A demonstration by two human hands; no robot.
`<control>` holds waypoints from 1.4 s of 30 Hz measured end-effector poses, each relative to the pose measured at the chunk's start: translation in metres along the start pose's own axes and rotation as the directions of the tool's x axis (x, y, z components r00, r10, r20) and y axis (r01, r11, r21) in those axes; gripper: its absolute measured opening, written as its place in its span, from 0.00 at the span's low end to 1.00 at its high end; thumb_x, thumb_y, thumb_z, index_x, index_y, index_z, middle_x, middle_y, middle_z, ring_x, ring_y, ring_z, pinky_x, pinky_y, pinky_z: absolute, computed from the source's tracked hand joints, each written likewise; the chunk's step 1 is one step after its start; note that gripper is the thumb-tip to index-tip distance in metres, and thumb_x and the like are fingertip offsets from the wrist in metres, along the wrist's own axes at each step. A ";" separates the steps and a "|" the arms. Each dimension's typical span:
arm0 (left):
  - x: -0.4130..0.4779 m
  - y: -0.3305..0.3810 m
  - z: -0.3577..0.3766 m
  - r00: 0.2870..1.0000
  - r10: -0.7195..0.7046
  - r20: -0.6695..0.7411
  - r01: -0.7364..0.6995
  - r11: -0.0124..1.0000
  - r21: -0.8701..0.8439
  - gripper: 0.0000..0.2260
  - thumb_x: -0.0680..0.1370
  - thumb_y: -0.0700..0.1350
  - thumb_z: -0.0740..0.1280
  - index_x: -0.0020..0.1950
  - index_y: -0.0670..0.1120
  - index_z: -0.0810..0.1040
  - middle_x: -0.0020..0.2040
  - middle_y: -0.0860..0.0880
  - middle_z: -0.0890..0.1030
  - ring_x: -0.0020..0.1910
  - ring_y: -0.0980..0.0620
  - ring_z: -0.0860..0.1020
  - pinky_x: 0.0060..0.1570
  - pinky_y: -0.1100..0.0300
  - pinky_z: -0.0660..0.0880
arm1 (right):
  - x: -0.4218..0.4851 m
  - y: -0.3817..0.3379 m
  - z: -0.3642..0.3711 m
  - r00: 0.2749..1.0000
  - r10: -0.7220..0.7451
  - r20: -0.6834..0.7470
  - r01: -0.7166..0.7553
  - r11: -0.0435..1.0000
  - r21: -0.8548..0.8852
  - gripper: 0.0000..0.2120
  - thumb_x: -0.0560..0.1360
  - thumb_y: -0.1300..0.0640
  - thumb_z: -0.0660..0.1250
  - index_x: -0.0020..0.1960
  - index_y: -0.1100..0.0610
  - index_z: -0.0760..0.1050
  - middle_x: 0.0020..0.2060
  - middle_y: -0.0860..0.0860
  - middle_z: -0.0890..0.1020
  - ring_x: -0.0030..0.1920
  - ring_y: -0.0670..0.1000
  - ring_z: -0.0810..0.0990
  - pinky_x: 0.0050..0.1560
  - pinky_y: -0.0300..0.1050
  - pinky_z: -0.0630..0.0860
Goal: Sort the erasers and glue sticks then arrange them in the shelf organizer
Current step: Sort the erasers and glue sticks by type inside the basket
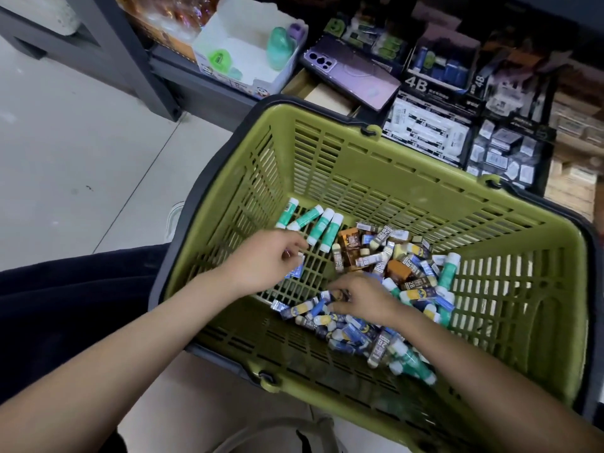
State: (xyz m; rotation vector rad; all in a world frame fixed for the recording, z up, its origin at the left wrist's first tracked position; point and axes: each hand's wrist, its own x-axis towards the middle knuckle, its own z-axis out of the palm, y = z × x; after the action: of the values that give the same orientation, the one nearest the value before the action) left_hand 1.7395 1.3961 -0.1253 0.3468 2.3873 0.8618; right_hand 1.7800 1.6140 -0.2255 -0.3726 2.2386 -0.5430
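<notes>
A green plastic basket (359,165) holds a heap of wrapped erasers (385,256) mixed with green-and-white glue sticks. Several glue sticks (322,227) lie side by side at the basket's far left. My left hand (264,259) hovers over the basket floor just below them, with its fingers closed on small blue-wrapped erasers (295,271). My right hand (362,297) is down in the heap, its fingers pinching a small eraser (340,295). More glue sticks (413,362) lie at the heap's near and right edges.
Beyond the basket, black shelf organizer boxes (434,125) hold packed erasers marked 4B. A purple phone (351,71) lies on the shelf next to a white carton (248,47) with green items. Pale tiled floor (81,142) spreads to the left.
</notes>
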 end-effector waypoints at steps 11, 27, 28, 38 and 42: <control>0.043 -0.009 0.078 0.847 -0.221 0.483 0.109 0.962 0.249 0.21 0.77 0.46 0.69 0.68 0.42 0.71 0.67 0.44 0.74 0.64 0.46 0.73 0.60 0.58 0.70 | -0.042 0.029 -0.014 0.989 0.024 -0.148 -0.022 1.000 0.017 0.09 0.75 0.58 0.69 0.55 0.55 0.79 0.57 0.49 0.79 0.58 0.52 0.73 0.59 0.44 0.69; 0.053 -0.001 0.113 0.894 -0.202 0.401 0.100 0.961 0.259 0.14 0.76 0.47 0.69 0.61 0.47 0.77 0.65 0.47 0.75 0.58 0.47 0.76 0.55 0.55 0.75 | -0.096 0.051 -0.050 0.907 0.402 -0.126 -0.361 0.895 0.264 0.09 0.75 0.66 0.66 0.52 0.59 0.81 0.54 0.51 0.80 0.47 0.46 0.79 0.47 0.38 0.76; 0.053 -0.001 0.111 0.891 -0.212 0.401 0.127 0.965 0.228 0.14 0.77 0.46 0.68 0.62 0.47 0.76 0.65 0.46 0.74 0.58 0.47 0.76 0.56 0.55 0.74 | -0.096 0.052 -0.052 0.886 0.436 -0.158 -0.359 0.861 0.361 0.09 0.75 0.67 0.67 0.52 0.60 0.81 0.52 0.51 0.79 0.39 0.44 0.79 0.38 0.36 0.77; 0.051 0.018 0.095 0.883 -0.398 0.251 0.459 0.845 -0.275 0.15 0.78 0.40 0.67 0.64 0.39 0.75 0.63 0.43 0.76 0.61 0.46 0.74 0.56 0.61 0.70 | -0.075 0.027 -0.048 0.746 0.665 0.036 -0.014 -0.039 0.999 0.07 0.73 0.71 0.66 0.47 0.62 0.79 0.47 0.55 0.82 0.41 0.50 0.82 0.41 0.43 0.81; 0.050 0.035 0.088 0.828 -0.385 0.407 0.546 0.391 -0.741 0.15 0.77 0.31 0.64 0.63 0.36 0.71 0.48 0.40 0.81 0.47 0.48 0.81 0.45 0.61 0.79 | -0.061 0.003 -0.039 0.763 0.647 -0.019 0.181 -0.184 0.966 0.08 0.73 0.71 0.65 0.49 0.62 0.78 0.46 0.56 0.82 0.45 0.52 0.82 0.45 0.45 0.78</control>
State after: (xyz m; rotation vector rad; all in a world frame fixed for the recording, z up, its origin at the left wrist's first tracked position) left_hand 1.7530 1.4878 -0.1793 -0.6176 1.4737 1.4748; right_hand 1.7897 1.6530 -0.1649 1.2936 1.4141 -2.1438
